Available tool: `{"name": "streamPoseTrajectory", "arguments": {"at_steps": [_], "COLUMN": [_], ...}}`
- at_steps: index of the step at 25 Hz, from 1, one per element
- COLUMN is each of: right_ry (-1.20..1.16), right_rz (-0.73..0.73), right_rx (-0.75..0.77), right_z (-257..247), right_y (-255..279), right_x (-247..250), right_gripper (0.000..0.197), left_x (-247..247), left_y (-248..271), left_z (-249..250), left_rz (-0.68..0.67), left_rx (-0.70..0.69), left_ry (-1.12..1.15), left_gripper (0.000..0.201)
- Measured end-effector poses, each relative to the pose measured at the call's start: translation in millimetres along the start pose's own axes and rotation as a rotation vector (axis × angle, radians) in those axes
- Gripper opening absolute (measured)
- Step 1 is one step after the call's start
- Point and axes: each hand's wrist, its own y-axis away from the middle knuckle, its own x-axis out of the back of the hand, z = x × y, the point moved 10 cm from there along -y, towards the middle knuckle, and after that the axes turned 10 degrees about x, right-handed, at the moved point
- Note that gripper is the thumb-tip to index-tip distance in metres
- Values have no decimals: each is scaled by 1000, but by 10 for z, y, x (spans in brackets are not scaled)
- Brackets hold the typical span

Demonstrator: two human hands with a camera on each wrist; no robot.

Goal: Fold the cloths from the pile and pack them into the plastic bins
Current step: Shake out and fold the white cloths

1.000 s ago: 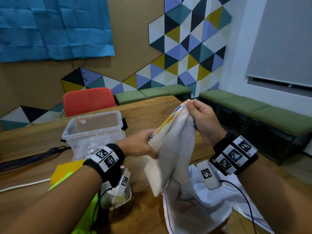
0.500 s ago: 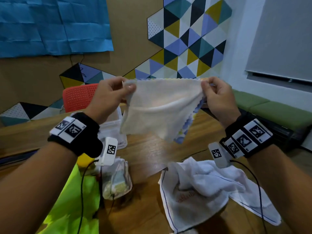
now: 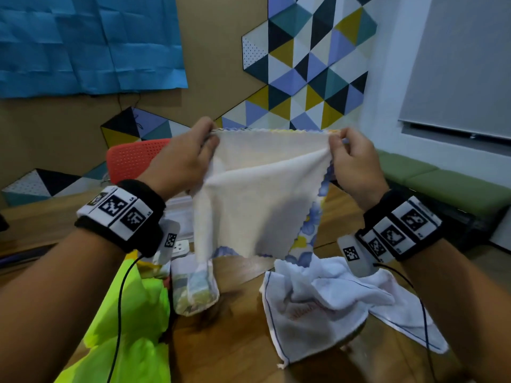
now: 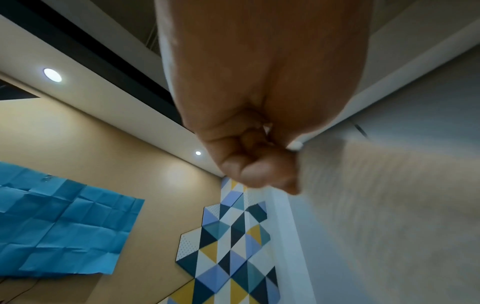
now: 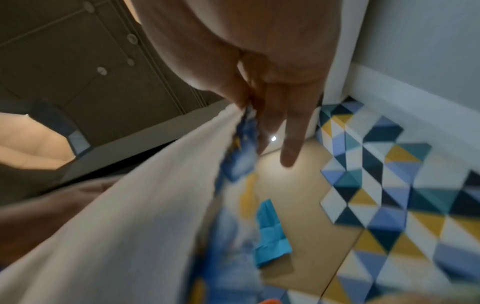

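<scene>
A cream cloth (image 3: 257, 205) with a blue and yellow floral print on its far side hangs spread in the air above the wooden table (image 3: 235, 341). My left hand (image 3: 190, 156) pinches its top left corner, and my right hand (image 3: 351, 158) pinches the top right corner. In the left wrist view my left hand (image 4: 259, 164) grips the cloth (image 4: 389, 216). The right wrist view shows my right hand (image 5: 262, 98) pinching the cloth (image 5: 130, 226) with two fingers stretched out. A clear plastic bin (image 3: 181, 214) stands behind the cloth, mostly hidden.
A crumpled white cloth (image 3: 331, 302) with a blue border lies on the table at the right. A neon green cloth (image 3: 130, 327) lies at the left, a small patterned cloth (image 3: 196, 291) beside it. A red chair (image 3: 132, 158) stands behind the table.
My hands lifted the bunched cream cloth off the pile, moved apart to its two top corners and stretched it flat; it now hangs a little wider and straighter.
</scene>
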Motion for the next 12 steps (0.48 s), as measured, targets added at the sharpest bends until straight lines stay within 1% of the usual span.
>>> {"name": "streamPoseTrajectory", "arguments": {"at_steps": [2, 4, 7, 9, 11, 12], "right_ry": [-51, -72, -64, -73, -86, -89], "right_rz": [-6, -32, -57, -120, -74, -87], "right_rx": [-71, -126, -153, -178, -161, -164], "right_z": [140, 241, 339, 353, 359, 371], "right_y": [67, 134, 184, 230, 239, 256], "right_x": [-72, -142, -208, -308, -272, -285], "right_gripper": [25, 27, 27, 28, 26, 27], "left_x": [-116, -181, -197, -97, -8, 23], "left_y": [63, 136, 185, 186, 182, 186], "left_z": [-62, -82, -148, -124, -66, -46], "left_rz": [-58, -76, -140, -69, -13, 17], "left_rx": [12, -6, 66, 20, -15, -24], "left_ry": [-34, -27, 189, 180, 197, 208], "left_gripper": [21, 18, 13, 15, 16, 15]}}
